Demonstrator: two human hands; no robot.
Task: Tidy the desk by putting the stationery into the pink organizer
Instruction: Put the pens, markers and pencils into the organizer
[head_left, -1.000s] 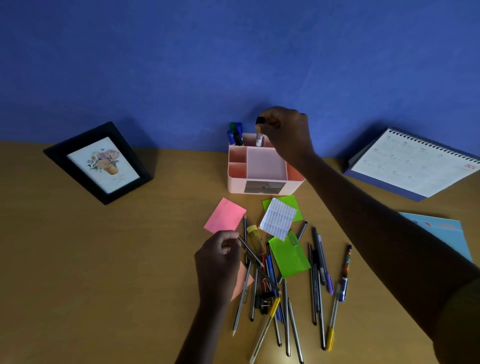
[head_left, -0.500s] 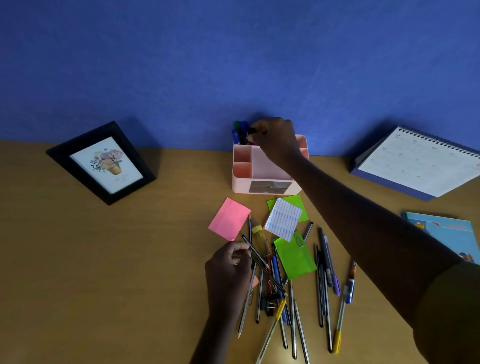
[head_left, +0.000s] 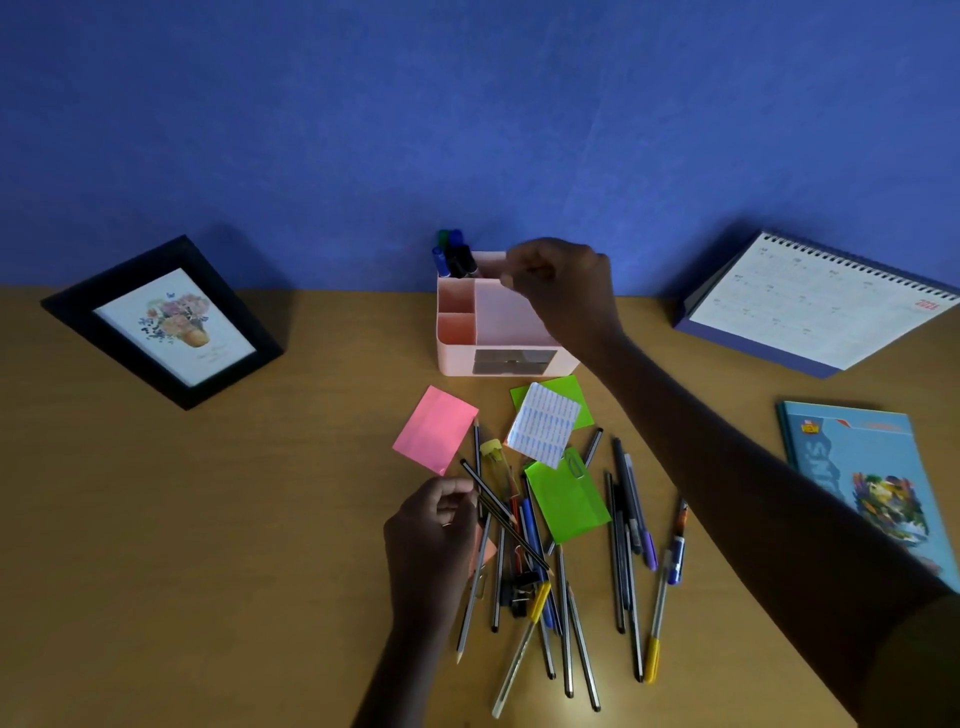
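Observation:
The pink organizer (head_left: 511, 367) stands at the back of the desk by the blue wall. Several markers (head_left: 455, 257) stand in its back left compartment. My right hand (head_left: 563, 283) hovers over the organizer's back right part, fingers curled together with nothing seen in them. My left hand (head_left: 434, 540) pinches two thin dark pencils (head_left: 511, 525) at the left edge of a pile of pens and pencils (head_left: 626, 545). A pink sticky note (head_left: 435, 430), green notes (head_left: 569, 501), a white label sheet (head_left: 543, 423) and black binder clips (head_left: 519, 592) lie in front of the organizer.
A black picture frame (head_left: 161, 322) leans at the left. On the right, a spiral desk calendar (head_left: 815, 306) stands by the wall and a blue book (head_left: 878, 483) lies near the desk's edge. My right forearm crosses above the pile's right side.
My right hand lowered a black-capped marker into the organizer's back left compartment, let it go and drew back to the right. My left hand kept its hold on the pencils.

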